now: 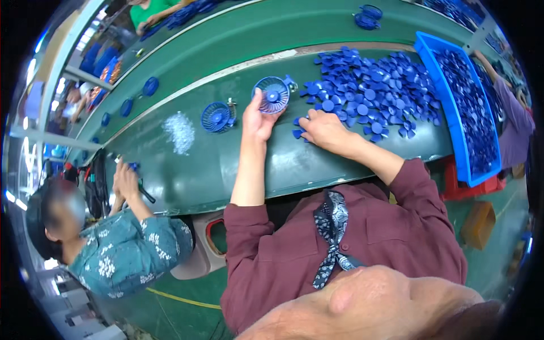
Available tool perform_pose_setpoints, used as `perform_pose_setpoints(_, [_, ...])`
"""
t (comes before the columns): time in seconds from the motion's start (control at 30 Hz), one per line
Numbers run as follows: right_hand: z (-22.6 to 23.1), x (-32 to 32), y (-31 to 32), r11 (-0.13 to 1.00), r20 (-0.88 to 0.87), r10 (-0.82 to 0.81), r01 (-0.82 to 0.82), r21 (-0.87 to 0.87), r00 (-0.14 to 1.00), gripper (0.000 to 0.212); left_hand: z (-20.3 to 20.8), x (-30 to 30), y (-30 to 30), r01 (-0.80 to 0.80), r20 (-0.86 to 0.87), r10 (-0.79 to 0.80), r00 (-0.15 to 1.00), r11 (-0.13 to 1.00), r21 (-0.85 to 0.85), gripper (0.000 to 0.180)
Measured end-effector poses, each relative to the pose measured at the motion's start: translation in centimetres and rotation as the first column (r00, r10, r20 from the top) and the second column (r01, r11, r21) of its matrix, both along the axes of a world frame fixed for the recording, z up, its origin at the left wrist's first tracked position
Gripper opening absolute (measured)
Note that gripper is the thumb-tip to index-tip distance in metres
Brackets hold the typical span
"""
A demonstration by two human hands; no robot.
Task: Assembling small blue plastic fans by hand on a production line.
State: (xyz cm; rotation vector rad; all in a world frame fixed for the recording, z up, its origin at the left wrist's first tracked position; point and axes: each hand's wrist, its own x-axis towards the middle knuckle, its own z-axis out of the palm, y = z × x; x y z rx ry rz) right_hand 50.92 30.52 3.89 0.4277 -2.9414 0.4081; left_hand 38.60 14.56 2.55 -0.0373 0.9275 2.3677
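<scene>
My left hand (260, 120) holds up a round blue fan cage (273, 95) with radial ribs and a small clip bracket at its upper right. The thumb lies on its rim, with the other fingers beneath. My right hand (328, 131) is at the near left edge of a heap of small blue fan blades (371, 85). Its fingers are curled together on one blue fan blade (298, 134), partly hidden by the fingertips. Left of my left hand, a second blue fan cage (216, 117) with a bracket lies on the green table (255, 170).
A blue tray (460, 141) full of small blue parts stands right of the heap. Small clear pieces (180, 133) lie in a pile at left. A green conveyor belt (226, 48) runs behind, carrying blue fans (368, 17). A co-worker (122, 243) sits close on my left.
</scene>
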Motion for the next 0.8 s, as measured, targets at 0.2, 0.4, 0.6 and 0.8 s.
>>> perform_pose_setpoints(0.2, [2.2,1.3,1.0,0.966,0.012,0.012,-0.009,-0.260,1.000,0.033,-0.4,0.4,1.7,-0.004,-0.099,-0.007,0.995,0.993,-0.116,0.041])
perform_pose_setpoints(0.4, [5.3,-2.1,0.4,0.977,-0.320,-0.096,0.028,-0.210,0.943,0.033,0.6,1.6,1.5,0.024,-0.177,-0.047,0.983,0.991,-0.130,0.042])
perform_pose_setpoints(0.6, [3.3,-4.3,0.2,0.991,-0.249,-0.110,0.085,-0.107,0.962,0.022,0.5,2.8,2.4,0.012,-0.268,-0.058,0.962,0.986,-0.169,0.028])
perform_pose_setpoints(0.8, [3.0,-4.3,0.1,0.977,-0.280,-0.085,0.025,-0.210,0.956,0.030,-0.5,2.4,2.4,-0.120,-0.383,0.031,0.923,0.971,-0.209,0.025])
